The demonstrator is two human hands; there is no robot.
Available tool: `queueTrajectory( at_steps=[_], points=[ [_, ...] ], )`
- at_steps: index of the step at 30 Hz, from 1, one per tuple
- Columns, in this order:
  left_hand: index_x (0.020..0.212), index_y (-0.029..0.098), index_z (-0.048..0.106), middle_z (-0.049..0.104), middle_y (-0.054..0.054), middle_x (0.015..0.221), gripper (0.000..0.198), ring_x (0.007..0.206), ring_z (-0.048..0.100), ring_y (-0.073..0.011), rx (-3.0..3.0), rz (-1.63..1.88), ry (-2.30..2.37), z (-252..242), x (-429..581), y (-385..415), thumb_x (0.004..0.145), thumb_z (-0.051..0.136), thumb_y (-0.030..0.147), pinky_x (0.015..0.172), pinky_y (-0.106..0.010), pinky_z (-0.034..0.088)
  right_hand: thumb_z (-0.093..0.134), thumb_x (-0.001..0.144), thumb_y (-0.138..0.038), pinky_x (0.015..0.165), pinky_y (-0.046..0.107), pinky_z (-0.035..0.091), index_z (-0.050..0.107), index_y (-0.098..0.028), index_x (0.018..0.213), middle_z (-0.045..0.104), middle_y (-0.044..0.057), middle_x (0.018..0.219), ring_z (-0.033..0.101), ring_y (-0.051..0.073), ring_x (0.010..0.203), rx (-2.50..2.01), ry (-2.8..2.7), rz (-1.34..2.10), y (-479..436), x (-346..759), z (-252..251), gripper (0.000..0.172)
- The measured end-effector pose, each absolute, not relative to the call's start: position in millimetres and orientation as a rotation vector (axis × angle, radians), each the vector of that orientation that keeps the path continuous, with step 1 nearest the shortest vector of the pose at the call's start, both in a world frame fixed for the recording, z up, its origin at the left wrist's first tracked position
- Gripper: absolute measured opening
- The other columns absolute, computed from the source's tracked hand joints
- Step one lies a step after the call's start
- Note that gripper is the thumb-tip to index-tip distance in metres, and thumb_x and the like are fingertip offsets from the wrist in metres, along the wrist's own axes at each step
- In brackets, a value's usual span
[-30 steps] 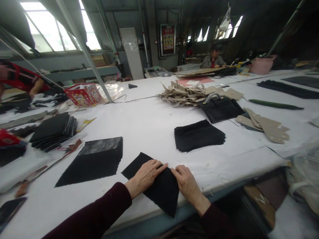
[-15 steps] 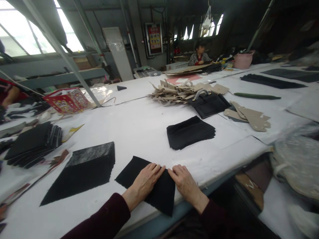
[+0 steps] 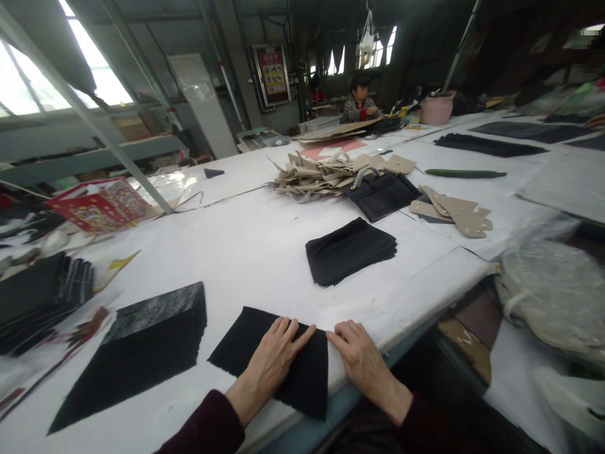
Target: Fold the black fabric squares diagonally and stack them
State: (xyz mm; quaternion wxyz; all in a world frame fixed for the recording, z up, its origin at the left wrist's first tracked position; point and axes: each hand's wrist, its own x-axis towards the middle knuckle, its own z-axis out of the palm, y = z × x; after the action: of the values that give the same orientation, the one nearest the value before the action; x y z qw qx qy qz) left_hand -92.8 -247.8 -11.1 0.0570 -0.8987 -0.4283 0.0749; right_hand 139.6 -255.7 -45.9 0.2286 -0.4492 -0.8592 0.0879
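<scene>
A black fabric piece (image 3: pixel 265 334) lies on the white table (image 3: pixel 227 265) in front of me, its lower corner reaching past the table's front edge. My left hand (image 3: pixel 278 353) rests on it, fingers stretched out near its upper edge and thumb side toward the right. At the upper right corner of the piece, my right hand (image 3: pixel 357 353) touches the edge with its index fingertip, the other fingers lightly bent on the table. To the left is a pile of black fabric pieces (image 3: pixel 132 359) with a greyish folded-looking strip on top. Beyond my hands lies another black stack (image 3: pixel 350 252).
Farther back are a black handbag (image 3: pixel 385 195), a heap of beige pieces (image 3: pixel 316 176), loose beige parts (image 3: pixel 458 211) and a cucumber (image 3: pixel 466 173). A red patterned bag (image 3: pixel 99 205) stands left by a slanted pole (image 3: pixel 118 164). A person (image 3: pixel 362 107) sits at the far end.
The view has turned slightly right, so the table's things sit farther left. My right hand has moved a little away from my left; both stay at the fabric's upper edge.
</scene>
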Motion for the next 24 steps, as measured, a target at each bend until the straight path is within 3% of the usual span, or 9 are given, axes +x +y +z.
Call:
queueTrajectory(
  at_steps=[4, 9, 13, 17, 21, 24],
  points=[
    [0.150, 0.032, 0.022, 0.053, -0.008, 0.123, 0.075, 0.115, 0.049, -0.0245, -2.706, 0.210, -1.285, -13.3, -92.5, -247.1, 0.084, 0.044, 0.005, 0.109, -0.045, 0.032, 0.041, 0.090, -0.002, 0.079, 0.034, 0.039, 0.062, -0.018, 0.103, 0.054, 0.007, 0.095, 0.048, 0.021, 0.090, -1.281, -2.197, 0.307, -258.6, 146.9, -44.5, 0.030],
    [0.151, 0.031, 0.022, 0.052, -0.010, 0.129, 0.076, 0.120, 0.048, -0.0266, -2.732, 0.202, -1.293, -16.6, -92.3, -247.0, 0.082, 0.043, 0.005, 0.110, -0.047, 0.031, 0.044, 0.091, -0.007, 0.081, 0.036, 0.040, 0.053, -0.020, 0.128, 0.056, 0.009, 0.103, 0.050, 0.022, 0.093, -1.301, -2.244, 0.244, -257.5, 125.8, -37.4, 0.040],
    [0.148, 0.029, 0.031, 0.050, -0.007, 0.138, 0.076, 0.126, 0.045, -0.0247, -2.788, 0.154, -1.392, -15.4, -117.3, -243.8, 0.079, 0.041, 0.001, 0.112, -0.044, 0.029, 0.050, 0.093, -0.018, 0.085, 0.039, 0.038, 0.054, -0.020, 0.126, 0.058, 0.009, 0.106, 0.050, 0.023, 0.096, -1.311, -2.347, 0.180, -262.1, 114.5, -34.3, 0.033],
    [0.142, 0.021, 0.043, 0.051, -0.008, 0.140, 0.074, 0.126, 0.048, -0.0234, -2.684, 0.127, -1.632, -10.2, -169.3, -230.9, 0.074, 0.037, -0.006, 0.110, -0.042, 0.034, 0.050, 0.094, -0.017, 0.084, 0.039, 0.036, 0.055, -0.021, 0.124, 0.058, 0.008, 0.107, 0.049, 0.022, 0.096, -1.303, -2.350, 0.206, -262.4, 120.0, -34.4, 0.031],
    [0.122, 0.022, 0.062, 0.060, -0.008, 0.128, 0.040, 0.113, 0.057, -0.0229, -2.631, 0.004, -1.821, 1.4, -198.3, -210.2, 0.093, 0.036, 0.013, 0.104, -0.043, 0.041, 0.051, 0.093, -0.016, 0.079, 0.037, 0.035, 0.062, -0.022, 0.096, 0.058, 0.005, 0.093, 0.049, 0.021, 0.089, -1.317, -2.309, 0.308, -245.6, 111.1, -30.7, 0.013],
    [0.116, 0.023, 0.062, 0.059, -0.007, 0.126, 0.028, 0.111, 0.057, -0.0226, -2.636, -0.135, -1.930, 9.2, -189.6, -197.7, 0.094, 0.047, 0.032, 0.100, -0.040, 0.043, 0.053, 0.091, -0.015, 0.080, 0.037, 0.035, 0.060, -0.022, 0.091, 0.059, 0.004, 0.094, 0.050, 0.021, 0.089, -1.311, -2.243, 0.377, -228.0, 90.1, -24.9, 0.010]
  ],
)
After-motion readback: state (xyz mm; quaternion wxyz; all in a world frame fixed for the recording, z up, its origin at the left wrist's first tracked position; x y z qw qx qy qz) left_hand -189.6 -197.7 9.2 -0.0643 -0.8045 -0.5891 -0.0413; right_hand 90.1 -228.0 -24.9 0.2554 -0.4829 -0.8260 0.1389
